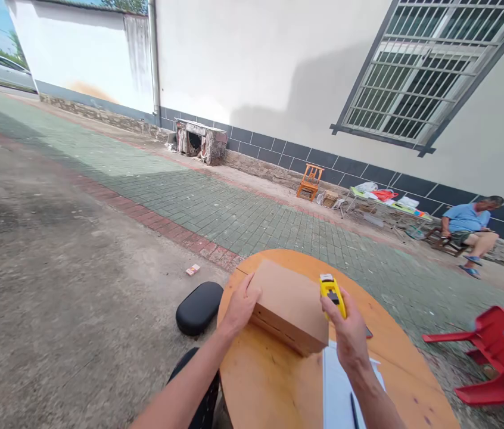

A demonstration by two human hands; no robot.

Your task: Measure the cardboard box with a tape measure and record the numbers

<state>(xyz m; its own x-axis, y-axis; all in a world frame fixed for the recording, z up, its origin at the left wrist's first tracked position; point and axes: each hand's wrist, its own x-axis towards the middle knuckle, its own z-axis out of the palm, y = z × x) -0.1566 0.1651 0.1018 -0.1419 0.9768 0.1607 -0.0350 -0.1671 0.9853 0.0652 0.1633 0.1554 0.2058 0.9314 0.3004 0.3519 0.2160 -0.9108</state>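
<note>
A closed brown cardboard box [291,298] sits tilted over the round wooden table. My left hand [242,304] grips its left edge, thumb on the top face and fingers partly hidden. In my right hand [345,325] is a yellow and black tool, which looks like a tape measure [332,293], held above the box's right end. The pale end of this tool points away from me. White paper [333,387] lies on the table beneath my right forearm, with a dark pen [354,410] on it.
The wooden table [274,393] has a curved edge. Beside it are a black oval case [199,307] and a red plastic chair [497,351]. A small pack [193,270] lies on the ground. By the wall, a person [466,223] sits near a cluttered folding table [388,201].
</note>
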